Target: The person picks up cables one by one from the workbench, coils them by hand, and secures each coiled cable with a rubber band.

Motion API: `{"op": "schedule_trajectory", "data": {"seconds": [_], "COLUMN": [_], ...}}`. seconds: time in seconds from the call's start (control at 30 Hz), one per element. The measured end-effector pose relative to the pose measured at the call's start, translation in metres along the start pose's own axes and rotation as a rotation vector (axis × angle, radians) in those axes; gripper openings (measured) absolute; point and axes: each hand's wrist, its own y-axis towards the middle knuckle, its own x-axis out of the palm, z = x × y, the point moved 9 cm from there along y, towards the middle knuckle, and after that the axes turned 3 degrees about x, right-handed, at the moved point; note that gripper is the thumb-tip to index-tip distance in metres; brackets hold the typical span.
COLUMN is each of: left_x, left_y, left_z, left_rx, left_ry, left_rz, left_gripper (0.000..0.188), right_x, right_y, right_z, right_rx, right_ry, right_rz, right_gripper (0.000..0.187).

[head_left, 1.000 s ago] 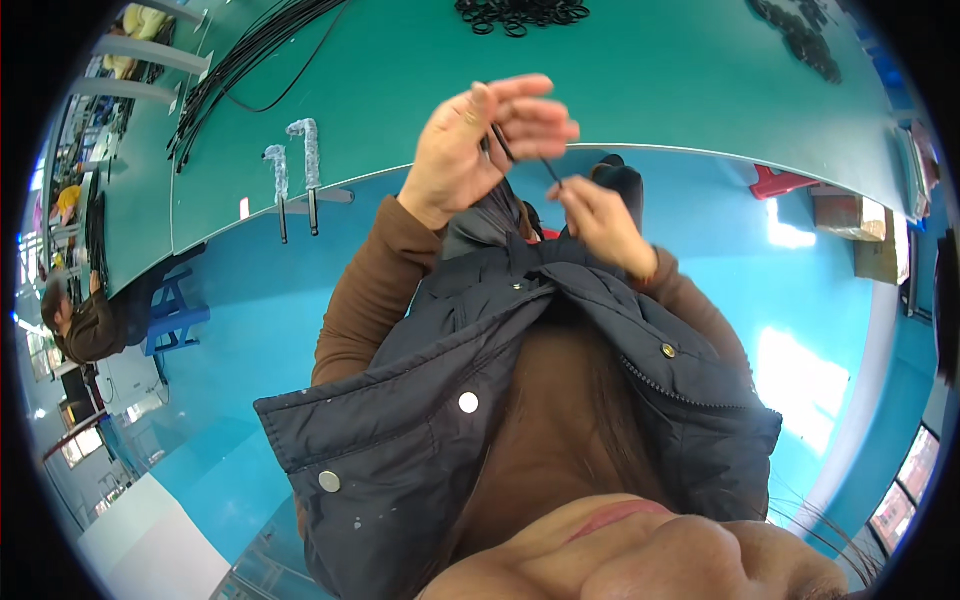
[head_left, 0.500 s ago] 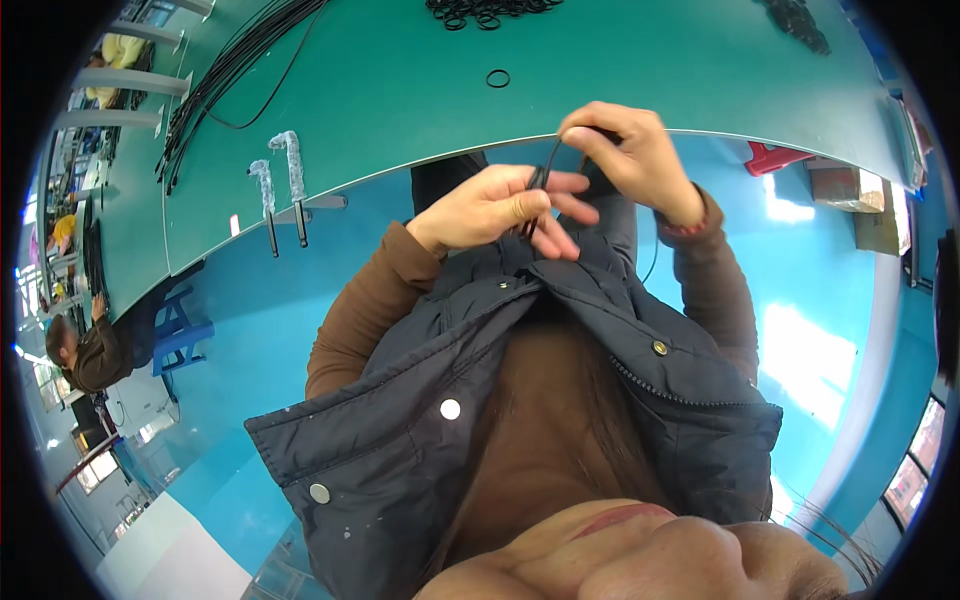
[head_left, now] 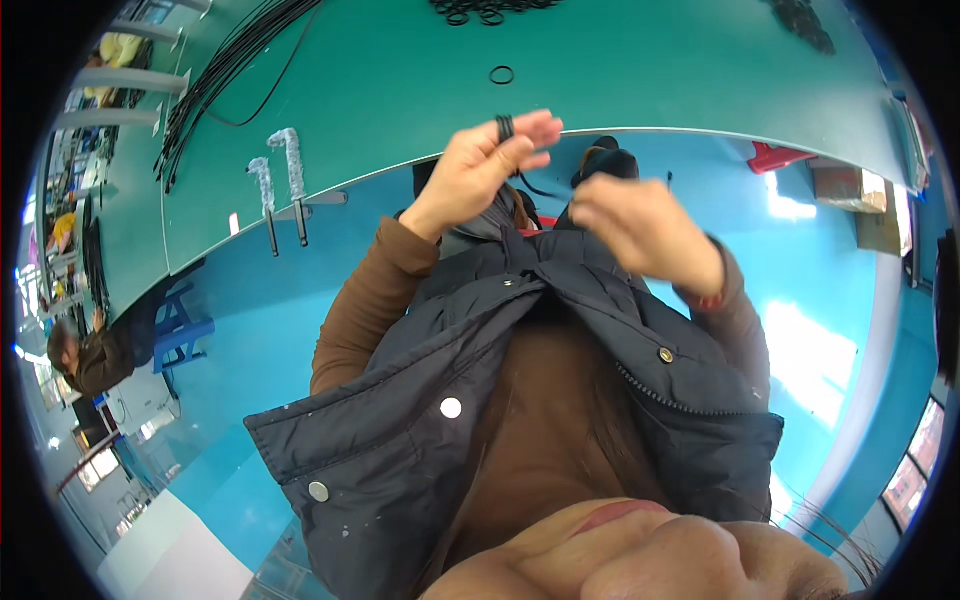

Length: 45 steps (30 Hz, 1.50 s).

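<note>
A thin black cable (head_left: pixel 506 128) is wound in several turns around the fingers of my left hand (head_left: pixel 478 170), which hangs just off the table's near edge with its fingertips stretched out and the thumb beside the coil. From the coil the cable's free length runs down and right toward my right hand (head_left: pixel 640 228). That hand is lower, in front of my dark vest, blurred by motion, its fingers drawn together at the cable. Its fingertips are smeared, so the cable's end there is hard to make out. A single black ring (head_left: pixel 502 75) lies on the green table beyond my left hand.
Several black rings (head_left: pixel 490 12) lie heaped at the table's far side. Long black cables (head_left: pixel 215 85) lie at the left, near two plastic-wrapped rods (head_left: pixel 290 165) jutting over the edge. A dark bundle (head_left: pixel 800 25) is far right. Cardboard boxes (head_left: pixel 850 190) and a red stool (head_left: pixel 775 158) stand right.
My left hand has risen toward the table edge, with the cable now wound around its fingers. My right hand has swung down from the table edge toward my vest.
</note>
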Motion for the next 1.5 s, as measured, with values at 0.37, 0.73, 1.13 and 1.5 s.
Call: {"op": "schedule_trajectory", "data": {"seconds": [0.37, 0.73, 1.13, 1.5], "left_x": [0.026, 0.024, 0.019, -0.024], "left_y": [-0.009, -0.003, -0.015, -0.001], "left_z": [0.008, -0.014, -0.033, -0.016], "left_rx": [-0.154, -0.075, -0.344, -0.097], "left_ry": [-0.536, -0.132, -0.252, -0.523], "left_rz": [-0.128, -0.047, -0.046, 0.351], "left_gripper": [0.042, 0.039, 0.036, 0.040], "right_x": [0.047, 0.000, -0.017, 0.018], "right_y": [-0.023, -0.001, 0.026, -0.018], "right_z": [0.111, -0.004, 0.036, -0.022], "right_rx": [0.428, -0.132, 0.011, -0.158], "right_ry": [0.375, -0.311, 0.091, -0.300], "right_rz": [0.220, -0.018, 0.107, -0.172], "right_gripper": [0.020, 0.011, 0.012, 0.021]}}
